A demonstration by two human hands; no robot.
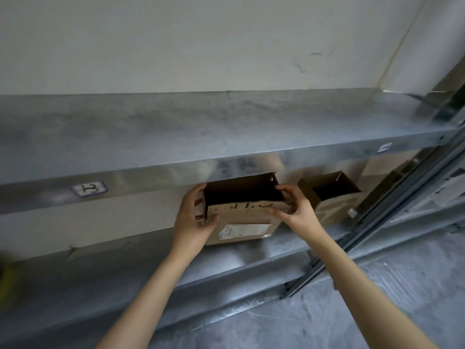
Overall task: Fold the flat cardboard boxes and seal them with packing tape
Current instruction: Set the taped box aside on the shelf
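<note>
On the lower shelf (120, 268), left hand (192, 217) and right hand (293, 210) gripping open cardboard box (241, 222) sides.

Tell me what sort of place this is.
Probably a storeroom or warehouse: bare metal shelving with a handwritten label, an open cardboard box and a second box at the lower shelf, and a rough concrete floor.

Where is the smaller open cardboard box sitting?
In the head view, the smaller box stands on the lower shelf, right of centre, just beside the larger box.
</note>
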